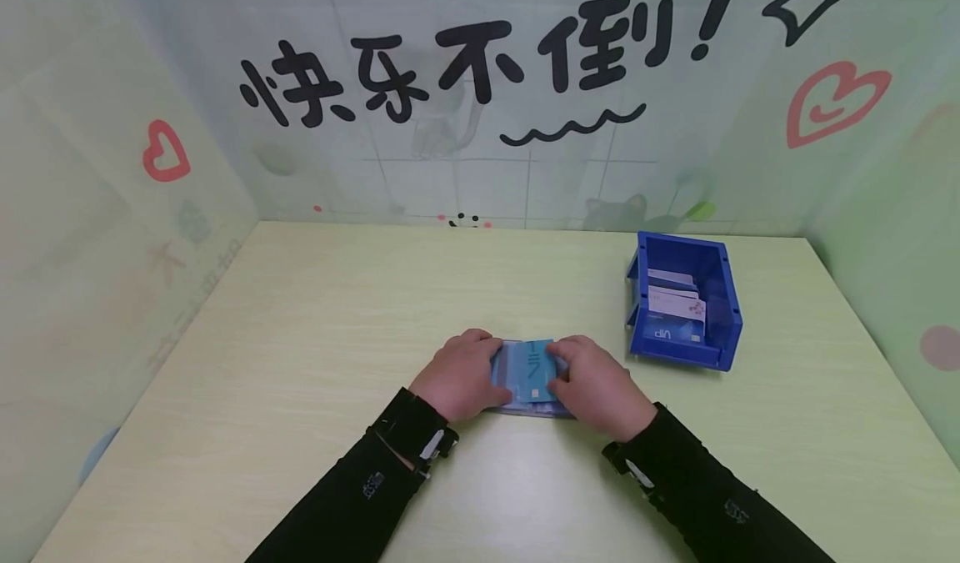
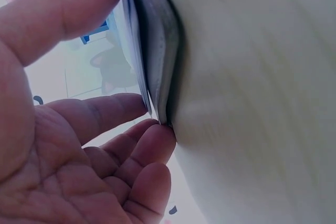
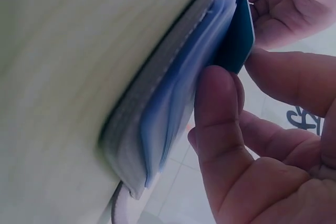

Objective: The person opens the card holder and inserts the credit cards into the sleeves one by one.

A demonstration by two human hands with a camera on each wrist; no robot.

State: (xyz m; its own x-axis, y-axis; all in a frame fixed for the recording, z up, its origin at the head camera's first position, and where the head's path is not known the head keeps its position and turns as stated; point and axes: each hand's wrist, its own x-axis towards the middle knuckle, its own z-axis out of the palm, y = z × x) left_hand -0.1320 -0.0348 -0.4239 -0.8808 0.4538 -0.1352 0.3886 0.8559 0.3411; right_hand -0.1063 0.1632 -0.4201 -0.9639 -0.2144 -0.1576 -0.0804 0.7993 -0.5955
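Observation:
A card holder [image 1: 532, 411] with clear plastic sleeves lies opened on the table in front of me. Over its sleeves sits a light blue card [image 1: 538, 369] with a small chip near its lower edge. My left hand [image 1: 462, 373] grips the holder's left side, its thumb on the sleeves and its other fingers at the far edge. With thumb and forefinger, my right hand [image 1: 602, 385] pinches the card at its right edge. Up close in the right wrist view, the card [image 3: 239, 38] stands against the layered sleeves [image 3: 176, 98], above the holder's stitched grey cover [image 3: 131, 140].
A blue plastic bin [image 1: 726, 329] stands to the right, beyond my right hand, with several cards [image 1: 677, 304] in it. Pale wood-look tabletop [image 1: 337, 313] surrounds the holder. Printed cloth walls [image 1: 465, 188] rise at the back and both sides.

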